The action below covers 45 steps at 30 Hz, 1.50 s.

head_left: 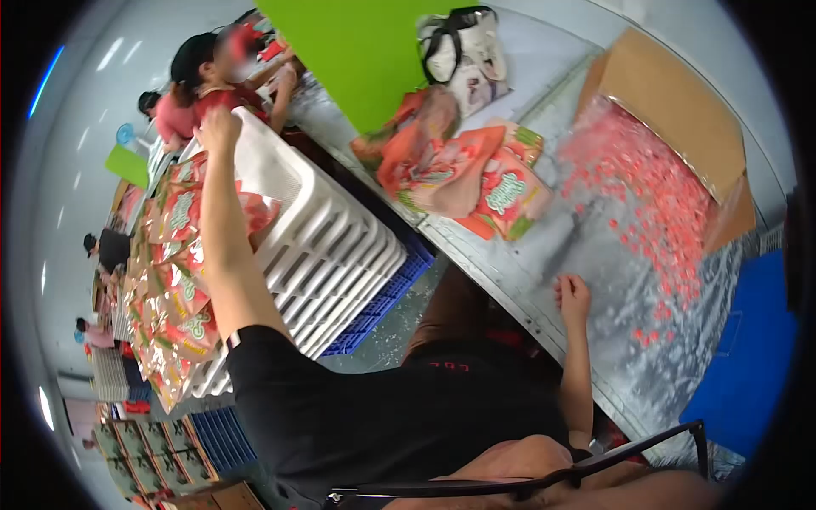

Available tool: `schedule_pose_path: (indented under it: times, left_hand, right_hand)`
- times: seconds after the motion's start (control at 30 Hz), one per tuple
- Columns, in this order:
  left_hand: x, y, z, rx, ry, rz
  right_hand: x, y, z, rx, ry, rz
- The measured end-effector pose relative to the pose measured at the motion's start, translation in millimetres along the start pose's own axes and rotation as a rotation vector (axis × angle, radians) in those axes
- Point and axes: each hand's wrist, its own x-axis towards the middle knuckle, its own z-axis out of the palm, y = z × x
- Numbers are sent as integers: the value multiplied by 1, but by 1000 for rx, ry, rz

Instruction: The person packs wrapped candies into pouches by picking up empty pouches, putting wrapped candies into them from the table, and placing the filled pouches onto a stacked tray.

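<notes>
Many packets [181, 212] (glossy) lie near the left hand [219, 130].

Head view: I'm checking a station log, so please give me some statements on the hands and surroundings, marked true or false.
1. The white crates are stacked. True.
2. Red pieces spread from the cardboard box onto the table. True.
3. The right hand touches the printed bags. False: it is apart from them.
4. The left hand is over the red pieces. False: it is up by the white crates.
5. The wearer's shirt is black. True.
</notes>
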Motion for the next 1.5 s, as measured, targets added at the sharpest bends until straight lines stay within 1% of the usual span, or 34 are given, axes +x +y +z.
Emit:
schedule_pose_path:
  times: [0.03, 0.07, 0.1, 0.13, 0.17, 0.2, 0.23, 0.27, 0.3, 0.33, 0.37, 0.43, 0.47, 0.53, 0.57, 0.63, 0.7, 0.77, 0.8, 0.87, 0.9, 0.97, 1.0, 1.03, 1.07, 1.1, 1.13, 1.17, 1.23, 1.3, 1.37, 1.4, 1.43, 1.5]
  left_hand:
    - [4, 35, -35, -139, 167, 38]
    - [8, 67, -56, -257, 474, 175]
    - [1, 103, -90, -416, 528, 277]
    - [-7, 142, -114, -561, 476, 392]
    - [-35, 187, -140, -723, 391, 427]
    - [-71, 229, -170, -786, 122, 458]
    - [-111, 269, -173, -788, 56, 583]
    - [-158, 304, -184, -736, -91, 712]
    - [-205, 329, -183, -658, -49, 868]
    - [-246, 364, -140, -822, -221, 945]
    - [-287, 380, -125, -778, -349, 1022]
    - [-352, 399, -77, -771, -306, 928]
    - [-368, 410, -67, -793, -309, 975]
    - [-374, 405, -46, -869, -284, 898]
    - [-374, 404, -39, -872, -288, 905]
    - [-370, 401, -25, -1033, -421, 857]
    - [-365, 402, -15, -1089, -412, 831]
    - [-362, 399, -12, -1245, -555, 715]
    - [-358, 395, -18, -1244, -555, 717]
    - [-349, 386, -38, -1306, -920, 485]
    - [-350, 386, -35, -1306, -923, 489]
    - [-354, 388, -29, -1504, -1167, 451]
    - [-357, 386, -32, -1577, -1270, 479]
    - [-359, 384, -37, -1575, -1276, 488]
    - [-362, 382, -43, -1627, -1340, 477]
    - [-364, 380, -53, -1679, -1405, 465]
    - [-359, 372, -66, -1778, -1552, 366]
    - [-359, 371, -64, -1779, -1560, 383]
    - [-362, 373, -65, -1841, -1442, 325]
    - [-369, 373, -70, -1860, -1506, 338]
    - [-376, 375, -80, -1768, -1418, 335]
    - [-381, 380, -83, -1803, -1208, 513]
    - [-385, 382, -86, -1804, -1221, 532]
    - [-389, 380, -96, -1726, -1033, 592]
  right_hand:
    - [-3, 0, -1, -4, 23, 14]
    - [-2, 1, -1, -40, 17, -30]
    - [0, 1, 0, -74, 8, -74]
    - [0, 2, 2, -73, 23, -61]
    - [0, 3, 2, -67, 18, -58]
    - [0, 3, 2, -60, 15, -58]
    - [-1, 1, 4, -56, 37, -47]
    - [-2, -2, 5, -79, 44, -59]
    - [-5, -5, 4, -105, 52, -73]
    - [-8, -6, 2, -26, 43, -63]
    - [-9, -6, 0, -21, 67, -60]
    - [-7, -3, -3, -22, 13, -73]
    - [-3, 5, -11, 34, -38, -88]
    - [-5, 8, -13, 42, -26, -80]
    - [-5, 9, -12, 50, -37, -82]
    - [-4, 9, -10, 28, -38, -77]
    - [-3, 3, -5, 8, -41, -82]
    - [-4, -8, 0, -24, -19, -87]
    - [-3, -11, 5, -22, -18, -87]
    - [-2, -18, 14, -312, 130, -380]
    - [-2, -27, 20, -312, 134, -377]
    - [-2, -52, 34, -395, 225, -831]
    - [0, -63, 42, -396, 231, -827]
    - [3, -73, 49, -461, 167, -915]
    - [3, -77, 51, -527, 102, -1002]
    - [4, -73, 51, -532, 112, -998]
    - [5, -68, 51, -580, 119, -1024]
    - [6, -63, 49, -632, 128, -1050]
    - [0, -64, 43, -673, 115, -1063]
    - [-10, -66, 39, -715, 108, -1060]
    - [-18, -73, 37, -794, -10, -1052]
    - [-22, -75, 36, -814, -86, -1033]
    - [-25, -74, 39, -820, -70, -1021]
    - [-27, -72, 44, -568, -85, -1089]
